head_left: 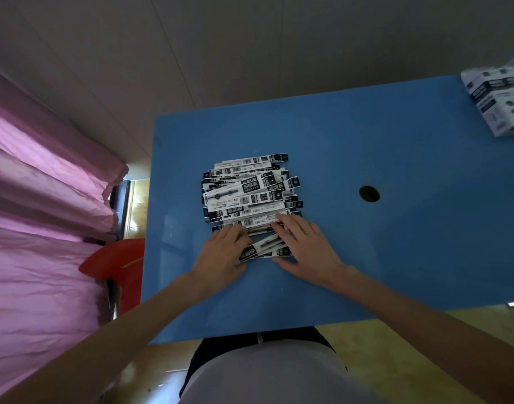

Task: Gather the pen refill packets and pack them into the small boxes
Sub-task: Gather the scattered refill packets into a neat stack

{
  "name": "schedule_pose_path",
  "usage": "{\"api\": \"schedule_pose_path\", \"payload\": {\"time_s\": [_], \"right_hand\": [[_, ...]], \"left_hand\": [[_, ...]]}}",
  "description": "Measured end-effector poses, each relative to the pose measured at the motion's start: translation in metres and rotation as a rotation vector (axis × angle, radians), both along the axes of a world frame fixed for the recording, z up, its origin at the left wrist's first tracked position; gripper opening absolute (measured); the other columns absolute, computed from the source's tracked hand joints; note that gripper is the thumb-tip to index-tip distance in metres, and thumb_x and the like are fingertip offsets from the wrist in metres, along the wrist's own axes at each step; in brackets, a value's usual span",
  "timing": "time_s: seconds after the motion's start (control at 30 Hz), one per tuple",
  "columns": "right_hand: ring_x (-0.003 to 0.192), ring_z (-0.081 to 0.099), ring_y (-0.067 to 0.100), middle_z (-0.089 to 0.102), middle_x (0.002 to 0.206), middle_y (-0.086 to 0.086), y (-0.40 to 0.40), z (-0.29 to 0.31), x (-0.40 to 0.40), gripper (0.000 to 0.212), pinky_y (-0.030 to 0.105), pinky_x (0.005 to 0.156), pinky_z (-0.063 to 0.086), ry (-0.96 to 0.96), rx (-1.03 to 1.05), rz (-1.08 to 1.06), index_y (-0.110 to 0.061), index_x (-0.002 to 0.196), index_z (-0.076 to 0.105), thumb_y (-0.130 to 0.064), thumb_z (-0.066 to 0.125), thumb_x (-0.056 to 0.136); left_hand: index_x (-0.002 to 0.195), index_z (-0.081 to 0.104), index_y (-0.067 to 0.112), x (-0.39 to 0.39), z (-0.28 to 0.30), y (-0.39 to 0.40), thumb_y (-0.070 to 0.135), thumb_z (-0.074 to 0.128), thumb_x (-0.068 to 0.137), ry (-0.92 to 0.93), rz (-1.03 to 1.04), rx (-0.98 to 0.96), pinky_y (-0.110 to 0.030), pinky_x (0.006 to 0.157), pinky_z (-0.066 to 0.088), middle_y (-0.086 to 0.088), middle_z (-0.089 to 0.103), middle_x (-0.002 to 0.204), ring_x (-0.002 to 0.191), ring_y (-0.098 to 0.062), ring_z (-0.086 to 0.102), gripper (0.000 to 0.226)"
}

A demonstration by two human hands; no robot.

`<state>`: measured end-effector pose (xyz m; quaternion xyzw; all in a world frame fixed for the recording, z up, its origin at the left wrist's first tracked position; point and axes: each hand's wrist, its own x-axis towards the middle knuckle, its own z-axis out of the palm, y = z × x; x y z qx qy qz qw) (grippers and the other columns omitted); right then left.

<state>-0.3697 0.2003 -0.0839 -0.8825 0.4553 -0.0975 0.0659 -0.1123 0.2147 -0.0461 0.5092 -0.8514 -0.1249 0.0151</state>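
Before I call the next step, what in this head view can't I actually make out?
- Small boxes: cut off by the right edge and blurred; count and open or closed unclear.
- Near packets: partly covered by the left hand and right hand.
- Packet pile: overlapping, count uncertain; print too small to read.
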Motion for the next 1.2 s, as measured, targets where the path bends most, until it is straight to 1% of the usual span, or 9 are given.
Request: {"api": "schedule_pose_path", "payload": {"time_s": [0.13,0.23,0.37,0.53,0.67,0.77,0.93,1.07,1.2], "right_hand": [[0.138,0.040,0.024,0.052,0.147,0.003,0.004,0.000,-0.001,0.067,0.043,0.113,0.040,0.001,-0.008,0.005,-0.013,0.146,0.052,-0.057,0.055,0.096],[0.136,0.044,0.025,0.051,0.145,0.006,0.007,0.000,-0.001,0.065,0.046,0.111,0.043,-0.028,0.013,0.021,-0.011,0.145,0.052,-0.053,0.058,0.096],[0.138,0.041,0.025,0.043,0.157,0.006,0.008,0.004,0.003,0.069,0.043,0.111,0.040,-0.027,0.040,-0.052,-0.011,0.147,0.050,-0.054,0.058,0.094],[0.121,0.052,0.025,0.060,0.128,0.003,0.016,0.004,0.004,0.051,0.040,0.099,0.048,-0.020,-0.027,-0.021,-0.012,0.131,0.060,-0.046,0.062,0.093],[0.116,0.056,0.025,0.059,0.125,0.005,0.017,0.011,0.006,0.049,0.041,0.095,0.049,0.012,0.055,-0.017,-0.012,0.128,0.063,-0.046,0.067,0.093],[0.116,0.051,0.022,0.053,0.126,0.003,0.015,0.026,0.008,0.056,0.039,0.096,0.046,0.081,0.203,0.003,-0.015,0.132,0.060,-0.055,0.065,0.093],[0.117,0.050,0.021,0.055,0.124,0.003,0.019,0.044,0.019,0.051,0.036,0.095,0.039,0.211,0.340,-0.046,-0.018,0.132,0.057,-0.053,0.063,0.095],[0.111,0.055,0.025,0.058,0.116,0.006,0.024,0.054,0.027,0.034,0.036,0.083,0.043,0.275,0.323,-0.065,-0.013,0.116,0.059,-0.042,0.060,0.099],[0.113,0.052,0.026,0.051,0.124,0.010,0.035,0.060,0.034,0.032,0.037,0.077,0.048,0.332,0.290,-0.067,-0.007,0.121,0.055,-0.032,0.057,0.101]], "left_hand": [[0.111,0.065,0.014,0.003,-0.003,0.005,0.026,0.080,0.069,-0.019,0.000,-0.033,-0.044,0.101,0.046,-0.011,0.047,0.147,0.132,-0.031,0.046,0.047],[0.113,0.063,0.013,0.003,-0.003,0.005,0.027,0.076,0.073,-0.008,0.028,0.001,-0.045,0.103,0.046,-0.009,0.044,0.152,0.136,-0.029,0.043,0.044],[0.122,0.060,0.018,0.004,0.002,0.003,0.029,0.076,0.075,0.027,0.031,0.028,-0.039,0.102,0.046,0.000,0.052,0.143,0.130,-0.022,0.049,0.051],[0.126,0.059,0.022,0.004,0.006,0.002,0.035,0.071,0.073,0.067,0.031,0.027,-0.035,0.096,0.046,0.004,0.059,0.123,0.114,-0.019,0.054,0.056],[0.128,0.060,0.023,0.002,0.003,0.004,0.050,0.074,0.079,0.083,0.044,0.081,-0.034,0.095,0.044,0.004,0.055,0.123,0.115,-0.018,0.051,0.057],[0.124,0.059,0.024,0.000,0.003,0.003,0.053,0.074,0.082,0.060,0.044,0.101,-0.036,0.093,0.046,0.004,0.055,0.120,0.114,-0.019,0.053,0.053],[0.116,0.062,0.018,-0.008,0.007,0.006,0.045,0.069,0.090,-0.009,0.024,0.132,-0.035,0.087,0.042,-0.002,0.061,0.115,0.112,-0.023,0.055,0.038],[0.114,0.058,0.014,-0.016,0.011,0.011,0.037,0.061,0.095,-0.085,0.006,0.162,-0.037,0.081,0.045,-0.005,0.058,0.115,0.110,-0.026,0.056,0.030],[0.119,0.055,0.012,-0.020,0.014,0.015,0.031,0.061,0.094,-0.157,-0.037,0.134,-0.036,0.075,0.041,-0.006,0.055,0.120,0.113,-0.027,0.054,0.032]]}}
